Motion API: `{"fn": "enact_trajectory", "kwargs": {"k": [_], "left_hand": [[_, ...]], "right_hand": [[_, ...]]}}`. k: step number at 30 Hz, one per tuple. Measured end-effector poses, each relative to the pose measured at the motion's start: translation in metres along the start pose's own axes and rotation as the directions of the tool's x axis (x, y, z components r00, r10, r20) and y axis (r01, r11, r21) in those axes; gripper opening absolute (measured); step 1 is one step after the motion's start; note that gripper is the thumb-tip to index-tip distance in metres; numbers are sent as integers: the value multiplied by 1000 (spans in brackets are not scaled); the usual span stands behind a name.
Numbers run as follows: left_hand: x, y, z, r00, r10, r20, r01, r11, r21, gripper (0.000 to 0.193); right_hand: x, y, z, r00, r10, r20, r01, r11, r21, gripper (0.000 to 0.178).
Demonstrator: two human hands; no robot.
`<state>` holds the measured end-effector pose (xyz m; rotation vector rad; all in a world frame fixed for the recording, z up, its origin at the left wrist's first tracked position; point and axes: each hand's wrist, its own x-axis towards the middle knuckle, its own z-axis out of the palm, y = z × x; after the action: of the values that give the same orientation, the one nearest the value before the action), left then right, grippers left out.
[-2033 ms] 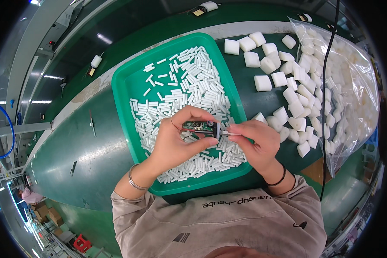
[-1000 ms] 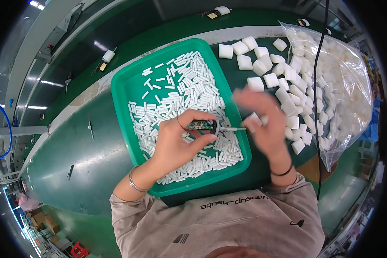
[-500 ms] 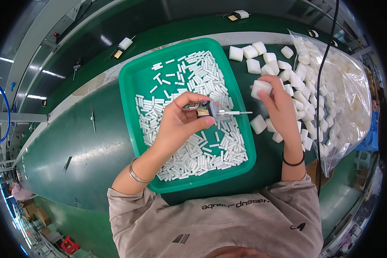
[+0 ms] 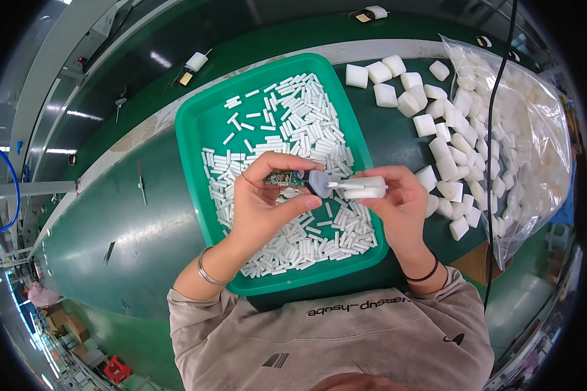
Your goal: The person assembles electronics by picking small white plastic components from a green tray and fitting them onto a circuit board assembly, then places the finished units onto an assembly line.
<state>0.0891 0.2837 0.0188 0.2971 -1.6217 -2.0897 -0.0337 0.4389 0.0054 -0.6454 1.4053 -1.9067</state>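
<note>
My left hand (image 4: 261, 199) is closed around a small electronic assembly (image 4: 285, 178) with a green circuit board, a black body and a grey collar (image 4: 319, 183). A thin white rod (image 4: 343, 185) extends from the collar to the right. My right hand (image 4: 399, 202) grips a white sponge-like piece (image 4: 366, 189) between thumb and fingers, beside the rod. Both hands are over the green tray (image 4: 188, 156), which holds many short white sticks (image 4: 306, 117). Whether the rod touches or enters the piece, I cannot tell.
Loose white sponge-like blocks (image 4: 385, 95) lie right of the tray, spilling from a clear plastic bag (image 4: 535, 124). A black cable (image 4: 494, 117) hangs in front of the bag. Past the pale table edge, similar assemblies (image 4: 192, 66) lie on a green strip.
My right hand has moved left and down from the loose blocks, bringing a white sponge-like piece up to the rod. My left hand still holds the assembly, nearly in place.
</note>
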Motion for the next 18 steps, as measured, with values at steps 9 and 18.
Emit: {"fn": "enact_trajectory", "kwargs": {"k": [9,18], "left_hand": [[-2,4,7,987,-73,142,38,972,233,34],[1,5,7,964,-165,208,98,948,301,31]], "right_hand": [[-14,1,12,976,-206,-76,192,968,-161,40],[-6,9,1,814,-537,223,573,673,-468,27]]}}
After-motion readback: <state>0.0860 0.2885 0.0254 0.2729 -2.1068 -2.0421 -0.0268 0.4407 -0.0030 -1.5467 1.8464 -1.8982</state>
